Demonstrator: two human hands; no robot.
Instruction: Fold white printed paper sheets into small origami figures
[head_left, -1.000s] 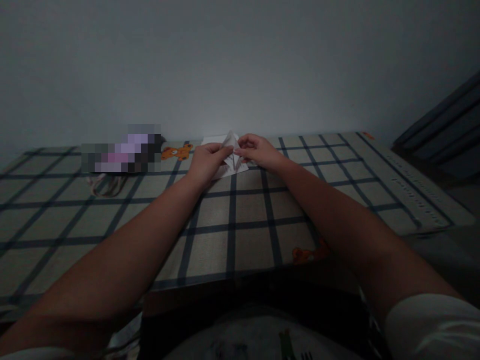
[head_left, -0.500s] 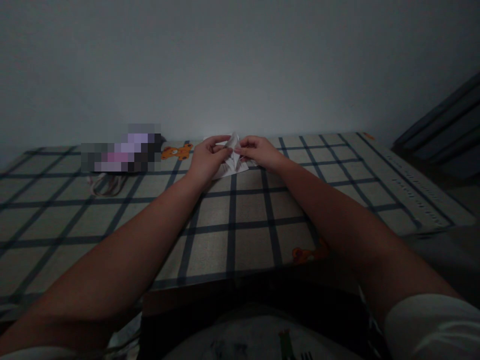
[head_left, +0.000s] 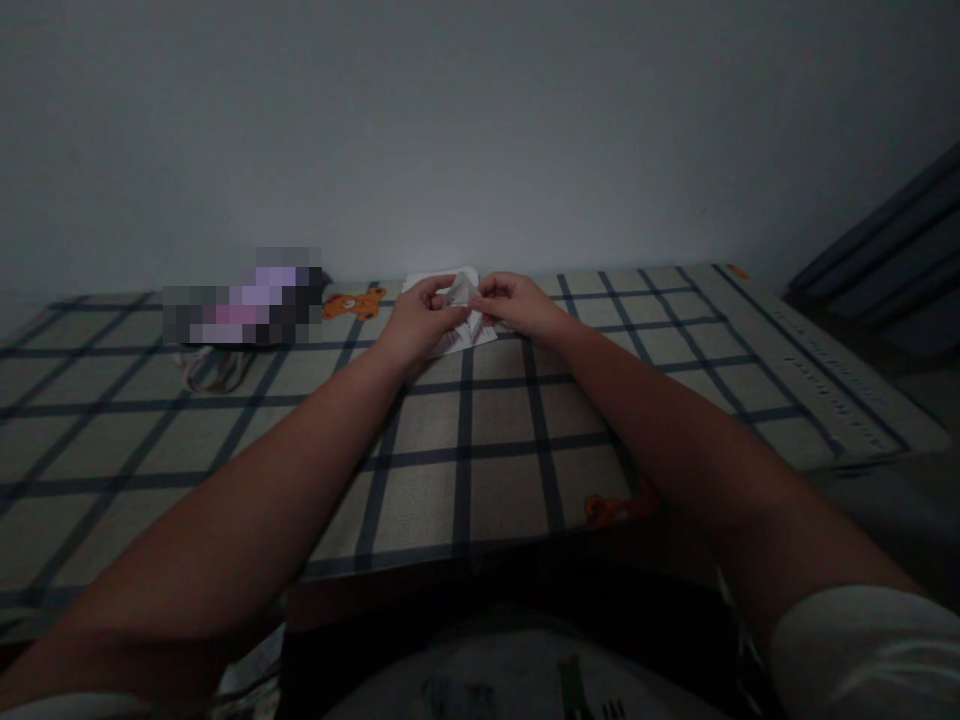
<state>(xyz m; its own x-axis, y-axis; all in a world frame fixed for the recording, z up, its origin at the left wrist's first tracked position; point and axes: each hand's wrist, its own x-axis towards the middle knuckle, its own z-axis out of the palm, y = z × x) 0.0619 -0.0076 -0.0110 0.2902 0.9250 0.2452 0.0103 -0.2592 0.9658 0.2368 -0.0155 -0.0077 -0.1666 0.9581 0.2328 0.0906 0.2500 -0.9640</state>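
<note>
Near the back edge of the table, both hands pinch a small piece of folded white paper (head_left: pixel 463 290) between thumbs and fingers. My left hand (head_left: pixel 420 318) grips its left side, the thumb in front and the fingers curled behind. On the right side, my right hand (head_left: pixel 523 304) holds it with thumb and forefinger; its other fingers are bent. Under the folded paper a flat white sheet (head_left: pixel 454 345) with faint marks lies on the cloth, partly covered by my left hand. The dim light hides the finer folds.
A checked tablecloth (head_left: pixel 420 500) with bear prints covers the table. To the left lies a blurred purple and pink object (head_left: pixel 255 305) beside a coiled pale cord (head_left: pixel 214 372). A plain wall (head_left: pixel 480 130) rises behind; dark folded fabric (head_left: pixel 892 250) hangs at far right.
The folded paper's upper part has tilted over and spread to the left, its tip now lower. My left thumb has shifted right towards my right fingers. My right hand has barely moved.
</note>
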